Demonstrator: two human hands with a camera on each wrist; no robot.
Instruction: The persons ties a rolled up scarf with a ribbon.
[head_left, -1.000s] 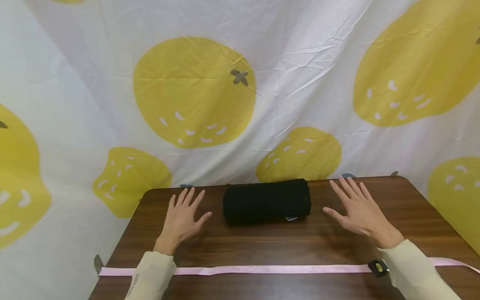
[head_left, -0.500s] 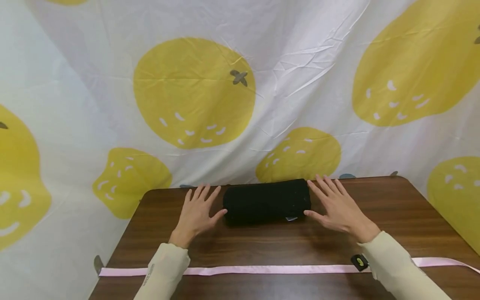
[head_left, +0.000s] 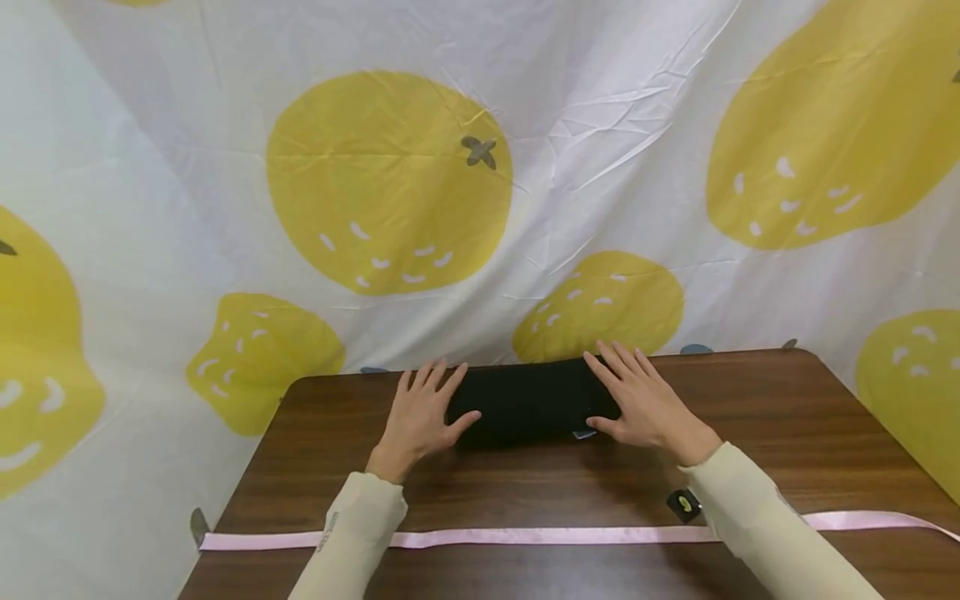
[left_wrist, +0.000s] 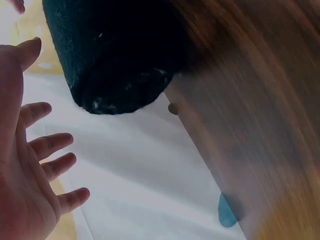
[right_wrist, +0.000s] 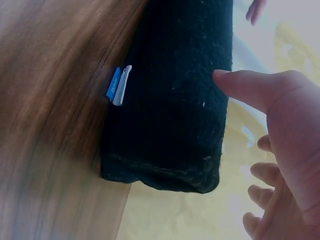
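Note:
A black fabric roll (head_left: 528, 404) lies lengthwise across the back of the table. Over its left end is my left hand (head_left: 422, 423), fingers spread and straight. My right hand (head_left: 648, 407) is spread in the same way over the right end. In the left wrist view the fingers (left_wrist: 50, 145) look apart from the roll's end (left_wrist: 120, 60). The right wrist view has the thumb (right_wrist: 250, 85) in front of the roll's edge; whether it touches cannot be told. A small blue and white tag (right_wrist: 118, 86) sticks out from the roll's side.
The dark wood-grain table (head_left: 525, 487) has a pink ribbon (head_left: 540, 536) stretched across it, in front of the roll. Behind hangs a white curtain (head_left: 570, 208) with yellow fruit prints, right at the table's back edge. A small black device (head_left: 683, 505) is at the right cuff.
Both hands have moved inward from either side, from apart beside the roll to over its two ends. The roll has stayed where it was.

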